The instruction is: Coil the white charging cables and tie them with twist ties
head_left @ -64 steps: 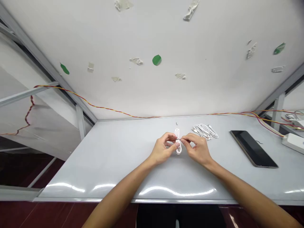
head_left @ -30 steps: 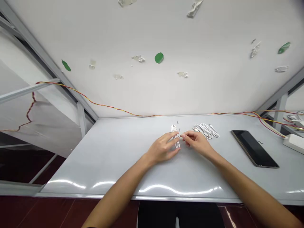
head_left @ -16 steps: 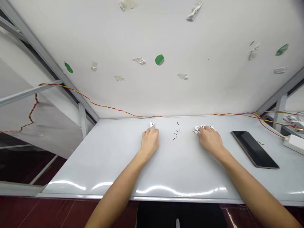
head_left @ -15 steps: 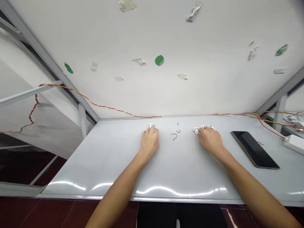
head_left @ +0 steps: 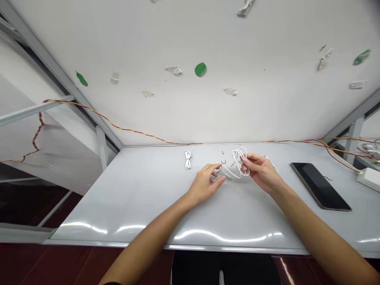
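Holding a white cable (head_left: 237,164), right fingers (head_left: 247,163) closed on its loops, left hand (head_left: 204,184) curled beside it

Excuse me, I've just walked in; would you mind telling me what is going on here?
The person's right hand holds a looped white cable over a white table, while their left hand sits beside its loose strand. A small bundled white cable lies further left, and a dark tablet lies to the right.

cable (head_left: 236,168) end hidden (right hand (head_left: 263,172)), box (head_left: 368,180) cropped
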The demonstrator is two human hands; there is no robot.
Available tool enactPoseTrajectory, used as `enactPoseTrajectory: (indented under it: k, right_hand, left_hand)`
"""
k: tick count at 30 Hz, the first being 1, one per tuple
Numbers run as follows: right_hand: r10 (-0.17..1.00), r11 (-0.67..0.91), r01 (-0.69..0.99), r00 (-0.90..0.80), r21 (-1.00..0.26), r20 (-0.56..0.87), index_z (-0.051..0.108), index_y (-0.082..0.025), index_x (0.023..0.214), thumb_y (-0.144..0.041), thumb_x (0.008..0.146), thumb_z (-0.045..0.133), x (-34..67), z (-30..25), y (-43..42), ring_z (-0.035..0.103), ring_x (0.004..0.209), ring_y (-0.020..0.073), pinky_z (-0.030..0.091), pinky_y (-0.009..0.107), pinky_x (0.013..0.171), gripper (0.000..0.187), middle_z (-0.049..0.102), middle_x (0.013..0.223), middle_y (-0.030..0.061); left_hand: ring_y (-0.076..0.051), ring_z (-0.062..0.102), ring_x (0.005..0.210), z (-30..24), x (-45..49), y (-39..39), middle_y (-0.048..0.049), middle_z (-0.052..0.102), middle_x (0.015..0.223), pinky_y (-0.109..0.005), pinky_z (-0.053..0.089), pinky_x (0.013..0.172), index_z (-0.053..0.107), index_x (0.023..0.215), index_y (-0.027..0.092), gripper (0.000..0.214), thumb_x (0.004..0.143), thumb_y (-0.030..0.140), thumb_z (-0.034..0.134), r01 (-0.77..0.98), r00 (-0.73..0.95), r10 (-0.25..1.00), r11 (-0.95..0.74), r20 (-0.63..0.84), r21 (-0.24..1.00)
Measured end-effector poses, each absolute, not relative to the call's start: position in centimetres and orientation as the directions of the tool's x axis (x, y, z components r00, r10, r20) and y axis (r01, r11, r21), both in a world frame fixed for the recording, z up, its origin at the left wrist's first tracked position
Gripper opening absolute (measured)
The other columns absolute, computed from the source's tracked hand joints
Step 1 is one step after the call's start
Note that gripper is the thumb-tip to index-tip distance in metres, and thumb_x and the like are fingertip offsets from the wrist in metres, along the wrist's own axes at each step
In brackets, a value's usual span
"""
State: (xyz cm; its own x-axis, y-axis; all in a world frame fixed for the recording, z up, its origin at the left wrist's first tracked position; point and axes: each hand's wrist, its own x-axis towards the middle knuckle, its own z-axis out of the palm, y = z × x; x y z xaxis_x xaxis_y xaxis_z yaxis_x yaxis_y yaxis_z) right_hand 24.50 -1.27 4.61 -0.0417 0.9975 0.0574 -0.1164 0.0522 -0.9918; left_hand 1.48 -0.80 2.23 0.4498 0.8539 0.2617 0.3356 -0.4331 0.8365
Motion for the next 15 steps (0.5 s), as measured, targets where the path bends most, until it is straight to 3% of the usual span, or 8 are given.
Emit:
enactPoseTrajectory:
  k: [4,8,12,15]
  right_hand:
    - [0.987,-0.049,-0.234,-0.161,-0.971,-0.011,0.066,-0.021,0.086,-0.046,0.077,0.075,23.4,4.8,-2.0,0.049,0.062,0.0125,0.045,0.029,0.058,0.028,0.052,0.074,0.0005]
    - [0.982,-0.098,-0.373,-0.187,-0.923,-0.028,0.066,-0.021,0.085,-0.039,0.078,0.077,23.4,5.1,-2.3,0.044,0.062,0.0100,0.044,0.026,0.057,0.022,0.049,0.079,0.0004]
    - [0.984,-0.149,-0.547,-0.167,-0.824,-0.067,0.067,-0.021,0.083,-0.029,0.076,0.080,24.1,5.5,-2.0,0.037,0.058,0.0074,0.041,0.022,0.054,0.017,0.046,0.077,-0.0019]
    - [0.981,-0.177,-0.589,-0.173,-0.789,-0.091,0.066,-0.021,0.081,-0.027,0.077,0.079,24.2,5.4,-1.9,0.034,0.056,0.0080,0.041,0.023,0.052,0.015,0.044,0.072,-0.0026]
  left_hand:
    - [-0.017,0.065,0.088,1.9,2.1,-1.1,-0.0147,0.052,0.134,-0.028,0.058,0.065,0.048,0.139,0.021,0.056,0.087,0.036,0.065,0.224,0.418,0.896,-0.259,0.147,0.939]
    - [-0.016,0.061,0.091,2.1,1.7,-1.1,-0.0116,0.046,0.134,-0.026,0.057,0.066,0.055,0.130,0.024,0.050,0.082,0.022,0.068,0.263,0.436,0.856,-0.415,0.276,0.871]
    - [-0.016,0.059,0.096,2.3,1.0,-0.8,-0.0103,0.047,0.132,-0.028,0.055,0.075,0.056,0.125,0.023,0.049,0.082,0.001,0.048,0.340,0.551,0.728,-0.642,0.407,0.687]
    - [-0.021,0.056,0.108,2.2,0.9,-0.9,-0.0100,0.045,0.138,-0.034,0.053,0.084,0.059,0.125,0.024,0.057,0.079,-0.005,0.043,0.467,0.693,0.612,-0.784,0.381,0.410]
